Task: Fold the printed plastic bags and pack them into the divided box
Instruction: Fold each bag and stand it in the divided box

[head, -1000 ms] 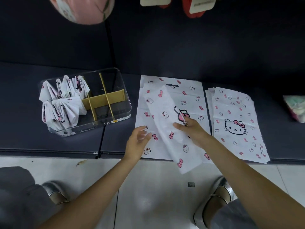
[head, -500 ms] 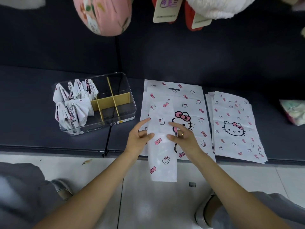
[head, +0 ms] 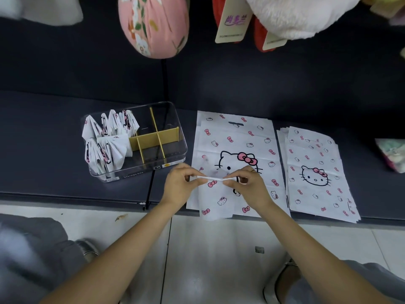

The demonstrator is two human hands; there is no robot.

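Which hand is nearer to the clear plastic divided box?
Left. The left hand is just right of the clear plastic divided box, near its front corner; the right hand is farther right, over the flat bags.

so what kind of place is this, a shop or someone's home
Probably a shop or its stockroom: plush toys with hanging price tags overhead, stacks of identical printed plastic bags on a dark counter, and a divided box half packed.

The folded bag (head: 215,194) is being doubled over: its far end, flat on the stack a moment ago, is now coming up toward the person, with the fold edge raised between both hands. The left hand (head: 180,185) and right hand (head: 246,183) are now pinching that edge, fingers curled instead of flat.
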